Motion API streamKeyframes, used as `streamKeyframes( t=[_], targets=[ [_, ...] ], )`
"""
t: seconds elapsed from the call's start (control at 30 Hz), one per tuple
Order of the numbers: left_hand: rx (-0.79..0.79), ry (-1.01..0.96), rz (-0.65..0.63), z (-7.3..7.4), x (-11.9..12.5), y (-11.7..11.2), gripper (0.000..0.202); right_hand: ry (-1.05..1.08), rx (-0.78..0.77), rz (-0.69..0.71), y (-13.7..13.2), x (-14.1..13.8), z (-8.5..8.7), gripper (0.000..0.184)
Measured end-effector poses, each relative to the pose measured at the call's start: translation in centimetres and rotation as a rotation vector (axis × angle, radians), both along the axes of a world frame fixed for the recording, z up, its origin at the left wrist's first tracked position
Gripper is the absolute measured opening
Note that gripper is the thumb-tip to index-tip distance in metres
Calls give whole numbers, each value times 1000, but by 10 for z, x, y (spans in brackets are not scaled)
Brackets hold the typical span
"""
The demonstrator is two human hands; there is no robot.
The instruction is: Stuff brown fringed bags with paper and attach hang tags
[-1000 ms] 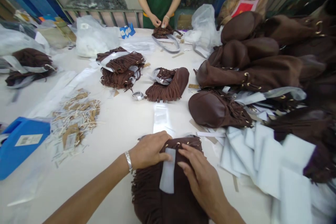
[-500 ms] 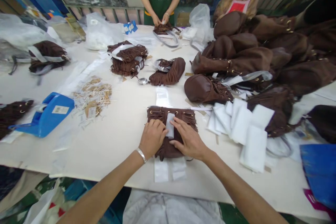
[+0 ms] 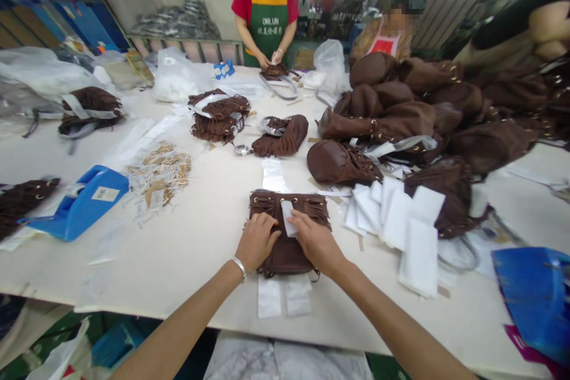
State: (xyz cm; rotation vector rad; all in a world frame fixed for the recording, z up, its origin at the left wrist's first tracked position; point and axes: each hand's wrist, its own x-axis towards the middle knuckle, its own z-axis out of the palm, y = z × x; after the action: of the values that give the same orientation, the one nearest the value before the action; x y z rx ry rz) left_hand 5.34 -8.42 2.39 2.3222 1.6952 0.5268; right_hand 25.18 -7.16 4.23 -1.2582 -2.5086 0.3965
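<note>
In the head view, a flat dark-brown bag with fringed sides and brass-coloured eyelets (image 3: 285, 258) lies on the broad off-white counter (image 3: 191, 261), at the clock's centre, its eyelets toward twelve; a narrow whitish strip (image 3: 287, 211) lies on its upper middle, tilted slightly toward eleven.

The bare left hand (image 3: 257, 241), a silver-coloured bracelet (image 3: 240, 267) at its wrist, rests on the bag's nine o'clock side, fingers bent; whether its grip is closed on the bag cannot be told; the bare right hand (image 3: 319, 244) comes in from four o'clock, fingertips touching the strip's right edge; whether that grip pinches it cannot be told either.

Two white rectangular sheets (image 3: 269, 300) stick out at six o'clock; a fringed brown bag with a rounded end (image 3: 294, 130) lies at twelve; a stack of fringed brown bags (image 3: 218, 116) stands at eleven; a loose pile of tan tags with white strings (image 3: 162, 175) lies near ten, beside a blue tape dispenser (image 3: 104, 193); white folded rectangles (image 3: 416, 237) spread at three; a large heap of brown bags (image 3: 401, 116) rises between one and two; at twelve, across the counter, a person in a green apron (image 3: 269, 18) handles a small brown item (image 3: 274, 72).
</note>
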Motion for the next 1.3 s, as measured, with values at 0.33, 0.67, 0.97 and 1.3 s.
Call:
streamKeyframes(
  t=[0.33,0.67,0.97,1.3],
  targets=[
    [66,21,55,-9,3,0,37,-182,63,15,-10,-9,-13,49],
    [125,204,-253,-16,0,15,78,-102,3,-32,-3,-11,-27,40],
    [161,319,-205,-27,1,11,80,-70,98,-197,94,-16,-17,24],
    [386,408,-174,-34,2,-1,61,229,-172,-29,120,-13,-30,19]
  ],
)
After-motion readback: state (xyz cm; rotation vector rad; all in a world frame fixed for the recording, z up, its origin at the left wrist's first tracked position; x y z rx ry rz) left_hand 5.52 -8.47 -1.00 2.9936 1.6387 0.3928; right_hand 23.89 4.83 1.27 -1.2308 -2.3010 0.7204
